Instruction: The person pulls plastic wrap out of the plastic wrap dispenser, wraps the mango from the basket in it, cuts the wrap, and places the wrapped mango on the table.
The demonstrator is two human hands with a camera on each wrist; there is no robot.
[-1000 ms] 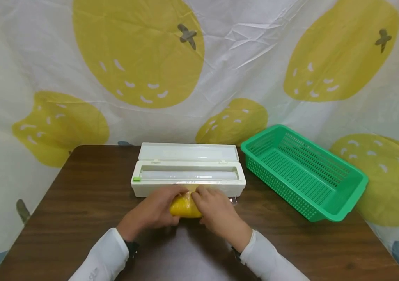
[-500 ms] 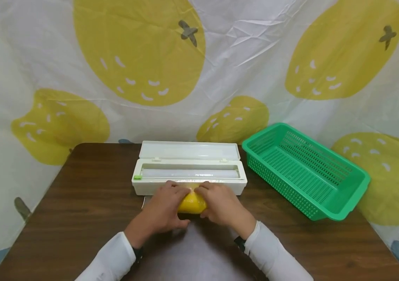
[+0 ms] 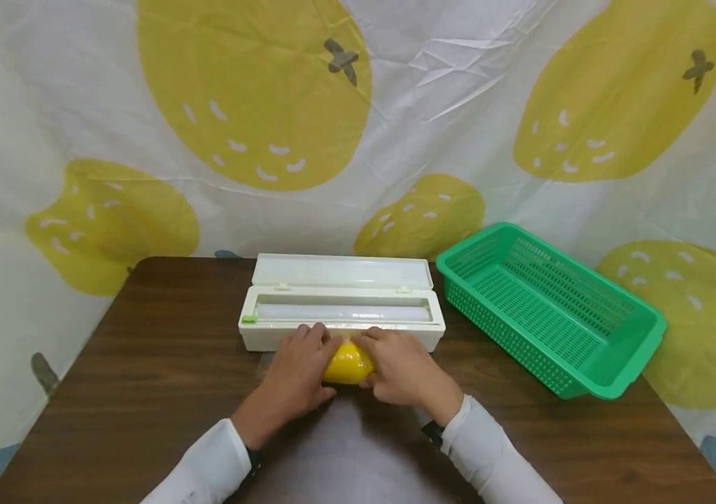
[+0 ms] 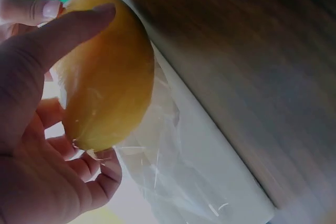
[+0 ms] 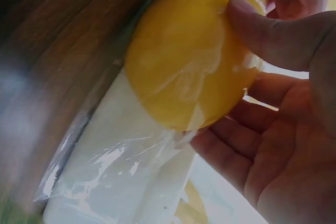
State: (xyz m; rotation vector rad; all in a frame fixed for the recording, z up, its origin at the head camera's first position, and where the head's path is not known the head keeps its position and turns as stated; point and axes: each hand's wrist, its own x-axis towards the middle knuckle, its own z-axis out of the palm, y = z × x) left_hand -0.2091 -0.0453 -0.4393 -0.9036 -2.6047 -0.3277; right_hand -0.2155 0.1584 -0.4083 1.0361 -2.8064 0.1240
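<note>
Two bare hands hold a rounded yellow fruit (image 3: 349,362) at the middle of a wooden table (image 3: 143,406), just in front of a white dispenser box (image 3: 260,341) whose lid (image 3: 341,271) stands open. The left hand (image 3: 297,371) grips one end and the right hand (image 3: 402,369) the other, thumbs on the near side and fingers curled behind. Whether the fruit's underside touches the table cannot be told. Clear film (image 5: 113,166) clings to the fruit and spreads loosely beyond it across the box's front, creased. Its thinness and slack could let it fold onto itself, leaving wrinkles or bare patches. If it is joined to the roll (image 3: 339,312), which is unclear, a pull might drag the box or tear the film. The smooth, film-covered skin could also slip from the fingertips.
</note>
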